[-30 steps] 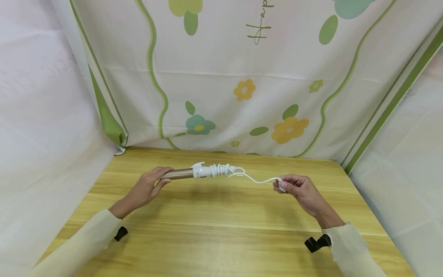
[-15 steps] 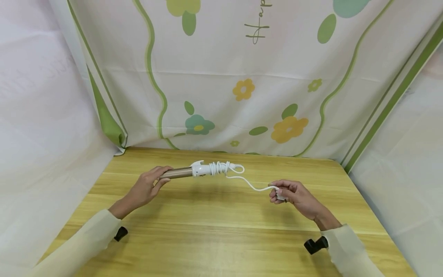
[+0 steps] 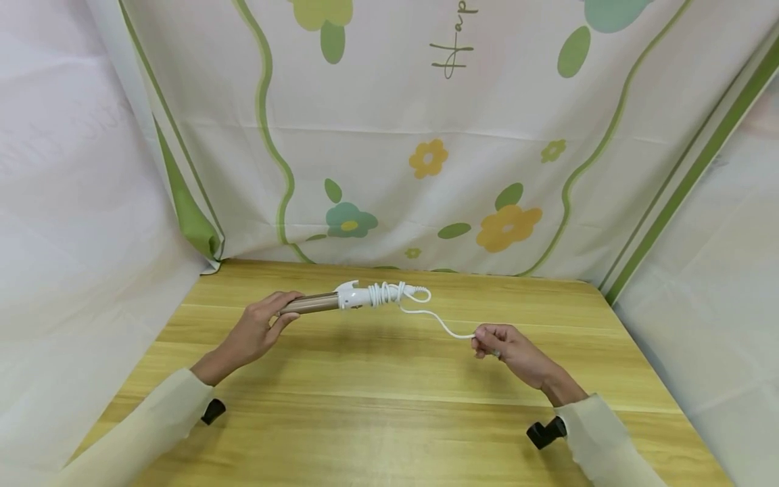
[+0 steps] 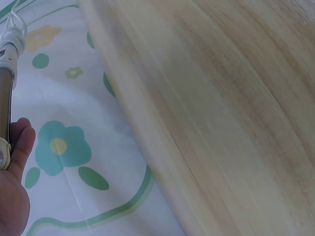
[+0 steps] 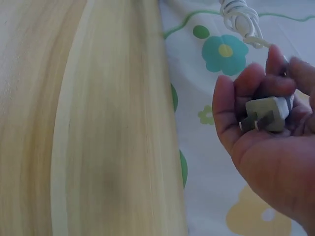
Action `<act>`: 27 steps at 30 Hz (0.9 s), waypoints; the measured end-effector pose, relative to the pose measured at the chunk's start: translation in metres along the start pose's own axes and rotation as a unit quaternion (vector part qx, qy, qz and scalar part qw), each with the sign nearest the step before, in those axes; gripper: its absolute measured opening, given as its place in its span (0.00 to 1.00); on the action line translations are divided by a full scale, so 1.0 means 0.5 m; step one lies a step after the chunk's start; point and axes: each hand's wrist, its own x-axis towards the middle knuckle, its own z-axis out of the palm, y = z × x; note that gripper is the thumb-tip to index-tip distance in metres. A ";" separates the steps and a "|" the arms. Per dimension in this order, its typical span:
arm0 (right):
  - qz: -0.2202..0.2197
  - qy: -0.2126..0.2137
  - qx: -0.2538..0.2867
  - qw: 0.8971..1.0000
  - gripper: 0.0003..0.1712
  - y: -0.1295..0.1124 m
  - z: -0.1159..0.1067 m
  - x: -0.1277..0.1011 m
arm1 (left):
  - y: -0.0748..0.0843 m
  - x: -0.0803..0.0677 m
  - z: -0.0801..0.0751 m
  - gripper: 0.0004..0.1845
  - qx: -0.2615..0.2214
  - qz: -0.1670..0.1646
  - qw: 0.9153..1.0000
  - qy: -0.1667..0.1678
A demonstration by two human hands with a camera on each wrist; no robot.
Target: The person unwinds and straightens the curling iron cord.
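A curling iron (image 3: 316, 304) with a gold barrel and white handle hangs level over the table. My left hand (image 3: 252, 331) grips the barrel's end between thumb and fingers; the left wrist view catches part of that hand (image 4: 14, 201) beside the barrel (image 4: 5, 103). White cord (image 3: 438, 320) is wound several times around the handle, and a free length runs right to my right hand (image 3: 517, 355). There the thumb and fingertips pinch the cord. In the right wrist view, the two-pin plug (image 5: 268, 110) lies within the curled fingers of the hand (image 5: 275, 162).
Beneath both hands is a wood-grain table (image 3: 389, 419). A floral cloth (image 3: 365, 155) hangs along its back edge, with pale cloth walls at left (image 3: 73, 237) and right (image 3: 718, 270). Black wrist-camera mounts (image 3: 546, 431) stick out under the sleeves.
My right hand has moved slightly left and down, its grip shifting from the plug to the cord, with the plug now in the palm. A small loop opened near the handle's end. Left hand stayed put.
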 end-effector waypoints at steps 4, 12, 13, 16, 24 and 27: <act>0.015 -0.007 -0.034 0.999 0.23 0.004 0.001 0.002 | 0.003 0.001 -0.003 0.20 0.001 -0.001 1.000 0.002; 0.047 -0.009 -0.054 0.997 0.24 0.008 0.016 0.013 | 0.003 0.001 -0.004 0.21 -0.002 0.001 1.000 -0.002; 0.048 -0.011 -0.051 0.997 0.24 0.009 0.018 0.015 | 0.004 0.002 -0.004 0.21 -0.003 0.000 1.000 -0.003; 0.054 -0.014 -0.031 0.998 0.23 0.012 0.024 0.022 | 0.005 0.003 -0.004 0.21 -0.007 -0.002 1.000 -0.006; 0.064 -0.004 -0.018 0.998 0.20 0.016 0.032 0.034 | 0.010 0.007 -0.007 0.21 -0.005 -0.002 1.000 -0.001; 0.073 0.005 -0.023 0.997 0.22 0.017 0.031 0.037 | 0.011 0.008 -0.008 0.21 -0.007 -0.002 1.000 -0.004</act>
